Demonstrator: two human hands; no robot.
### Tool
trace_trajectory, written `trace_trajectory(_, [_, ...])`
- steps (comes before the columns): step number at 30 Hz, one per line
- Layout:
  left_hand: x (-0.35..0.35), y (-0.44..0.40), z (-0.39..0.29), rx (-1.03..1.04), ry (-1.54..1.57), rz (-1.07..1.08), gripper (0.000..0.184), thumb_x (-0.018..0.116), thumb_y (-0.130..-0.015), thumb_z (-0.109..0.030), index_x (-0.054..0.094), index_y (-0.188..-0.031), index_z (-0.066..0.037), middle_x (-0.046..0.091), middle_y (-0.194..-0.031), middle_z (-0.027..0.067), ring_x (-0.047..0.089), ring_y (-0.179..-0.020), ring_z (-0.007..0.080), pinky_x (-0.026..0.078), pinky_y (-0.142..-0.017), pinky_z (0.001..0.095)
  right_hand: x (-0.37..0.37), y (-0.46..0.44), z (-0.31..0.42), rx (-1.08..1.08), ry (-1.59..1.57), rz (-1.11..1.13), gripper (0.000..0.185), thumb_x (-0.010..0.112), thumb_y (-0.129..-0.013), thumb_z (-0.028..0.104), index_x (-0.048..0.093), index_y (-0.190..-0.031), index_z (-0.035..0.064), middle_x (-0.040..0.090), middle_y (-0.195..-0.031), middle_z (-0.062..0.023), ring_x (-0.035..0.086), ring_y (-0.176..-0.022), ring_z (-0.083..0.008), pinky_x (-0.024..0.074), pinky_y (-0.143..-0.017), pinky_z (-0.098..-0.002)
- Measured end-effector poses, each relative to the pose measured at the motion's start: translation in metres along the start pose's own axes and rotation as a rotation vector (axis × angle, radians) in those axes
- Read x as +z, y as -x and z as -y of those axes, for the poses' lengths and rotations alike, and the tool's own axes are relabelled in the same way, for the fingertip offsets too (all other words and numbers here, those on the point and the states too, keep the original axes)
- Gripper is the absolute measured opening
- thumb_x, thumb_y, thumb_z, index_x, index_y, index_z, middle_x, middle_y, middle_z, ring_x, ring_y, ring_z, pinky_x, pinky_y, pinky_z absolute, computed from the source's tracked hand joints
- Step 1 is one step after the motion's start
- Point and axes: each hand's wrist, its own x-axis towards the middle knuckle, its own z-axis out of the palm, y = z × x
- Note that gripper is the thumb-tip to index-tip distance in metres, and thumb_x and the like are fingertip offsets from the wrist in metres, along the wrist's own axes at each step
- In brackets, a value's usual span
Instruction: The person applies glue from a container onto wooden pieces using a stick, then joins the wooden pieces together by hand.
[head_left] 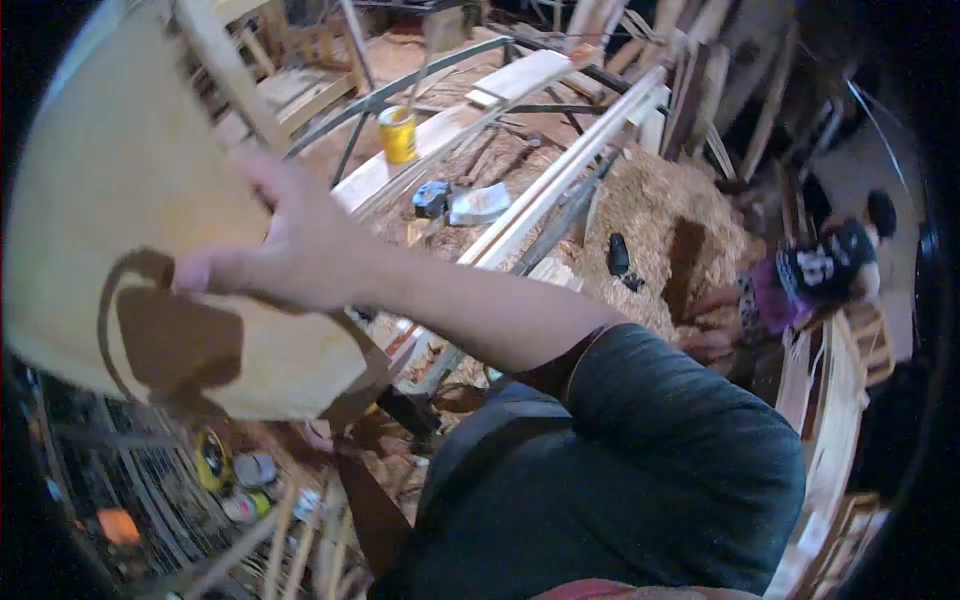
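Observation:
A large pale wooden board (75, 190) with a curved edge fills the left of the head view, close to the camera. My right hand (290, 240) reaches across to the board's right edge, thumb stretched over its face and away from the blurred fingers; it is open and grips nothing visibly. Below, my left hand (320, 436) is closed at the board's lower edge, with most of its fingers hidden behind the board. A dark shadow falls on the board's lower part.
Long timbers (560, 180) on a metal frame cross the middle, with a yellow can (397, 135) and a blue tool (431, 199). Wood shavings (660, 200) cover the ground around a black object (619, 254). Another person (825, 265) is at the right. Sticks and containers lie lower left.

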Motion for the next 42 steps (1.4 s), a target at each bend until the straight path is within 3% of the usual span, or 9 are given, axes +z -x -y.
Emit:
trace_trajectory(3, [-0.005, -0.006, -0.005, 0.019, -0.053, -0.034, 0.035, 0.059, -0.101, -0.039, 0.070, -0.118, -0.010, 0.067, -0.102, 0.0048, 0.064, -0.093, 0.0204, 0.053, -0.085, 0.0335, 0.003, 0.002, -0.016, -0.173, 0.212, -0.042, 0.065, 0.090, -0.079, 0.037, 0.062, -0.125, 0.0017, 0.073, -0.103, -0.0162, 0.071, -0.092, -0.0282, 0.0559, -0.083, -0.0395])
trace_trajectory(9, [-0.012, 0.007, 0.003, 0.025, -0.173, -0.045, 0.033, 0.061, -0.100, -0.036, 0.071, -0.119, -0.011, 0.068, -0.104, 0.0065, 0.065, -0.094, 0.0221, 0.054, -0.086, 0.0348, -0.020, 0.042, -0.030, 0.135, 0.200, 0.108, 0.051, 0.087, -0.073, 0.015, 0.061, -0.115, 0.0016, 0.069, -0.109, -0.0238, 0.068, -0.104, -0.0390, 0.0524, -0.086, -0.0456])
trace_trajectory(13, [-0.020, 0.028, 0.017, 0.005, -0.279, -0.040, 0.032, 0.062, -0.099, -0.033, 0.071, -0.120, -0.011, 0.069, -0.105, 0.0076, 0.066, -0.095, 0.0233, 0.054, -0.087, 0.0357, -0.046, 0.071, -0.048, 0.064, 0.266, 0.225, 0.051, 0.088, -0.074, 0.020, 0.060, -0.112, 0.0018, 0.066, -0.101, -0.0214, 0.066, -0.097, -0.0399, 0.0517, -0.082, -0.0476])
trace_trajectory(16, [-0.029, 0.056, 0.035, -0.010, -0.378, -0.020, 0.031, 0.063, -0.099, -0.032, 0.071, -0.121, -0.011, 0.070, -0.106, 0.0085, 0.066, -0.096, 0.0242, 0.054, -0.087, 0.0364, -0.074, 0.118, -0.065, -0.061, 0.350, 0.027, 0.035, 0.080, -0.085, 0.023, 0.060, -0.104, 0.0015, 0.065, -0.091, -0.0188, 0.065, -0.089, -0.0426, 0.0515, -0.078, -0.0476])
trace_trajectory(20, [-0.012, 0.109, 0.059, -0.005, -0.546, 0.107, 0.031, 0.064, -0.098, -0.029, 0.071, -0.122, -0.011, 0.070, -0.107, 0.0096, 0.067, -0.097, 0.0253, 0.054, -0.088, 0.0373, -0.151, 0.224, -0.076, 0.300, 0.385, -0.076, 0.025, 0.062, -0.103, 0.022, 0.060, -0.091, 0.0004, 0.066, -0.078, -0.0167, 0.064, -0.076, -0.0427, 0.0511, -0.071, -0.0478])
trace_trajectory(22, [0.005, 0.134, 0.061, 0.018, -0.658, 0.250, 0.031, 0.065, -0.098, -0.028, 0.071, -0.123, -0.011, 0.071, -0.108, 0.0102, 0.067, -0.097, 0.0259, 0.054, -0.088, 0.0377, -0.203, 0.281, -0.058, 0.576, 0.456, 0.107, 0.022, 0.061, -0.103, 0.022, 0.062, -0.094, 0.0024, 0.070, -0.088, -0.0175, 0.067, -0.081, -0.0403, 0.0518, -0.074, -0.0478])
trace_trajectory(29, [0.115, 0.194, 0.033, 0.176, -0.945, 1.173, 0.030, 0.067, -0.097, -0.024, 0.072, -0.124, -0.012, 0.072, -0.110, 0.0122, 0.068, -0.099, 0.0279, 0.055, -0.089, 0.0393, -0.319, 0.439, -0.021, 1.166, 0.577, -0.262, 0.017, 0.062, -0.101, 0.020, 0.071, -0.112, 0.0101, 0.073, -0.101, -0.0195, 0.071, -0.096, -0.0416, 0.0547, -0.082, -0.0491])
trace_trajectory(37, [0.276, 0.240, 0.000, 0.763, -1.204, 2.051, 0.032, 0.070, -0.095, -0.020, 0.072, -0.126, -0.012, 0.073, -0.113, 0.0144, 0.070, -0.101, 0.0303, 0.055, -0.091, 0.0411, -0.398, 0.461, 0.034, 1.126, 0.895, -0.244, 0.021, 0.064, -0.092, 0.012, 0.070, -0.111, 0.0049, 0.073, -0.094, -0.0230, 0.071, -0.092, -0.0438, 0.0558, -0.080, -0.0535])
trace_trajectory(42, [0.350, 0.286, -0.049, 0.935, -1.000, 2.234, 0.034, 0.071, -0.091, -0.027, 0.073, -0.122, -0.013, 0.071, -0.120, 0.0177, 0.069, -0.104, 0.0360, 0.055, -0.091, 0.0448, -0.398, 0.530, 0.055, 1.058, 0.881, -0.480, 0.015, 0.065, -0.093, 0.016, 0.071, -0.101, 0.0054, 0.073, -0.088, -0.0203, 0.072, -0.087, -0.0412, 0.0555, -0.077, -0.0527])
